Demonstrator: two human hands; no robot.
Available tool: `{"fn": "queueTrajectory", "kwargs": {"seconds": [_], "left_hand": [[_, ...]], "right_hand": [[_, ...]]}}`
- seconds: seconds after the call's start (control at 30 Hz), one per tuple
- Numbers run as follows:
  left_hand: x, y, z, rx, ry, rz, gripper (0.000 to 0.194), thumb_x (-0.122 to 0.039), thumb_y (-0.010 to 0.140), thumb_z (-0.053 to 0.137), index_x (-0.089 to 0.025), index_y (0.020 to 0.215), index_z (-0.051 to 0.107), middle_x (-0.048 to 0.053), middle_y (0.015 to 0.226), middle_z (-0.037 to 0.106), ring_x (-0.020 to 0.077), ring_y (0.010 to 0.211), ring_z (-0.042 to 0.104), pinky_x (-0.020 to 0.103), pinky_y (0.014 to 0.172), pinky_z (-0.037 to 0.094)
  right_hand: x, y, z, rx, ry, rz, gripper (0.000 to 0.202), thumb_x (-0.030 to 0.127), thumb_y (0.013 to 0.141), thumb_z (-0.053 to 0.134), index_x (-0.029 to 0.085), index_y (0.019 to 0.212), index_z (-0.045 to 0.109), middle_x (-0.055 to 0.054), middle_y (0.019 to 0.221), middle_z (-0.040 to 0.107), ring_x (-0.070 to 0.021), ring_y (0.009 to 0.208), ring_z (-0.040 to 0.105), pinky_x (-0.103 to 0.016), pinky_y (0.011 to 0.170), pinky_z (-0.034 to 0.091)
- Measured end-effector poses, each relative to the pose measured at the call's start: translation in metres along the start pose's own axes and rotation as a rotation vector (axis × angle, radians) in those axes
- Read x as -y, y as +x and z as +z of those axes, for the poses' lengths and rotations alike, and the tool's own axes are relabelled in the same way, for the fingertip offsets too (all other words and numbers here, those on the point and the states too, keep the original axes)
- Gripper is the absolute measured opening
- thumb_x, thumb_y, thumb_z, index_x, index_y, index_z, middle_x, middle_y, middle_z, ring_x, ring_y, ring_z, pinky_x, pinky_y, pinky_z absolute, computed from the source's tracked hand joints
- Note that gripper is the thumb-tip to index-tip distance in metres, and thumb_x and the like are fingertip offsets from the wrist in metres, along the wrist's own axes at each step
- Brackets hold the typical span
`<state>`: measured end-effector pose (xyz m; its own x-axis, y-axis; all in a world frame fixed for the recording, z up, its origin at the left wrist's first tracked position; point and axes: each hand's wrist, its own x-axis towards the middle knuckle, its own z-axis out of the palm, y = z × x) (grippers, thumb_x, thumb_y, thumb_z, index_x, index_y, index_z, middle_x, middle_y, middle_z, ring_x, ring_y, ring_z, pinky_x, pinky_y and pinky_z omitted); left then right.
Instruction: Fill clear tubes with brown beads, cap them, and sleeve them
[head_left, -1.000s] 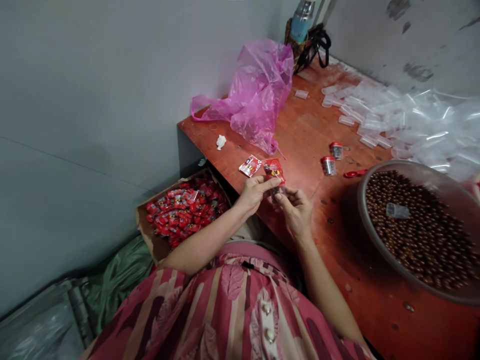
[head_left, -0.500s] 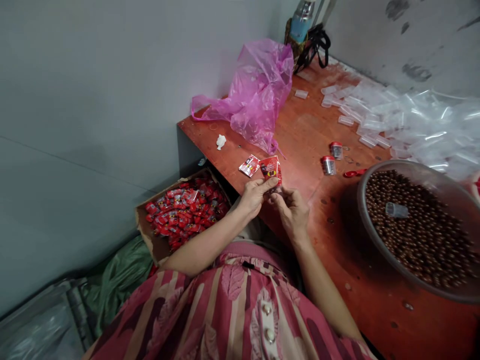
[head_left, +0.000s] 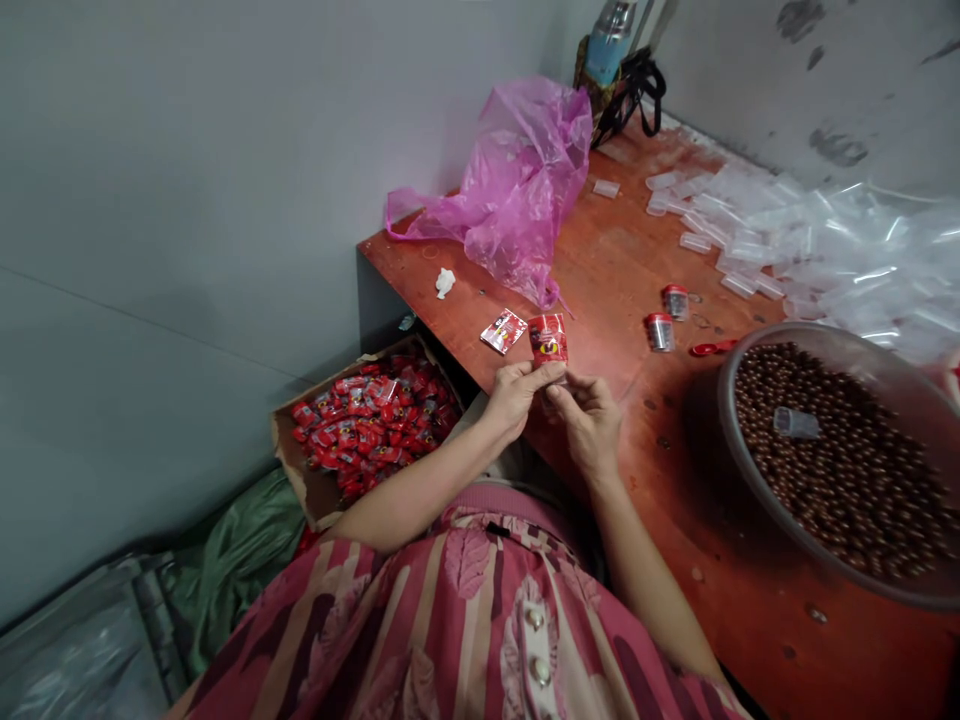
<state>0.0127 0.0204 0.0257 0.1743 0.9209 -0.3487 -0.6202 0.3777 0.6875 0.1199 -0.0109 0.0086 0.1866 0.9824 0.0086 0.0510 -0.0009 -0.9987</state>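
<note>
Over the table's front edge, my left hand (head_left: 514, 400) and my right hand (head_left: 589, 420) meet at the lower end of a small red packet (head_left: 549, 338) with a yellow mark. The left thumb and fingers pinch it, and the right fingers close on its bottom end, which they partly hide. Flat on the table just left of it lies a stack of red and white packets (head_left: 503, 331). Two small clear containers with red lids, one (head_left: 660, 332) nearer than the other (head_left: 676, 301), stand to the right.
A bowl (head_left: 731, 420) of brown balls, with a clear cup inside, fills the right side. Behind are clear containers (head_left: 832, 250), a pink bag (head_left: 525, 190) and a flask (head_left: 609, 45). A carton (head_left: 289, 450) of red packets sits lower left, below the table (head_left: 637, 240).
The packet is more upright and shows more of its front. The left thumb lies lower across its bottom end. Little else has moved beyond a slight shift of the view.
</note>
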Motion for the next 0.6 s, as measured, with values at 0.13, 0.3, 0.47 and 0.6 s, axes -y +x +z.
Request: {"fn": "queueTrajectory", "kwargs": {"seconds": [0.13,0.3,0.47,0.6], "left_hand": [[0.002,-0.007,-0.002,0.094,0.027,-0.048,0.041,-0.046,0.058,0.081,-0.012,0.062,0.06,-0.002,0.051,0.055,0.0091,0.041,0.048,0.025,0.043,0.039],[-0.006,-0.005,-0.008,0.056,0.0,-0.027,0.039,-0.043,0.058,0.082,-0.01,0.064,0.063,-0.001,0.056,0.059,0.008,0.047,0.052,0.023,0.049,0.042],[-0.009,-0.008,-0.01,0.002,-0.083,-0.054,0.034,-0.034,0.055,0.085,-0.009,0.069,0.069,0.002,0.064,0.065,0.0088,0.057,0.058,0.021,0.058,0.047],[-0.004,-0.02,-0.016,0.02,-0.13,-0.072,0.027,-0.031,0.059,0.084,-0.01,0.067,0.069,0.003,0.068,0.068,0.0093,0.061,0.06,0.024,0.067,0.051]], "right_hand": [[0.001,0.004,0.003,0.003,0.234,0.155,0.03,0.036,0.07,0.076,0.02,0.087,0.058,0.006,0.059,0.063,-0.0089,0.04,0.054,-0.021,0.039,0.045],[-0.001,-0.001,0.007,-0.008,0.191,0.092,0.029,0.038,0.074,0.073,0.021,0.093,0.06,0.003,0.073,0.069,-0.0118,0.056,0.063,-0.027,0.054,0.055],[-0.001,-0.006,0.004,0.07,0.175,0.05,0.033,0.034,0.075,0.073,0.023,0.105,0.064,-0.001,0.094,0.071,-0.0154,0.079,0.068,-0.034,0.076,0.057],[0.003,0.003,0.01,0.041,0.174,0.075,0.024,0.033,0.071,0.076,0.02,0.088,0.064,0.002,0.074,0.068,-0.0125,0.064,0.064,-0.028,0.064,0.056]]}}
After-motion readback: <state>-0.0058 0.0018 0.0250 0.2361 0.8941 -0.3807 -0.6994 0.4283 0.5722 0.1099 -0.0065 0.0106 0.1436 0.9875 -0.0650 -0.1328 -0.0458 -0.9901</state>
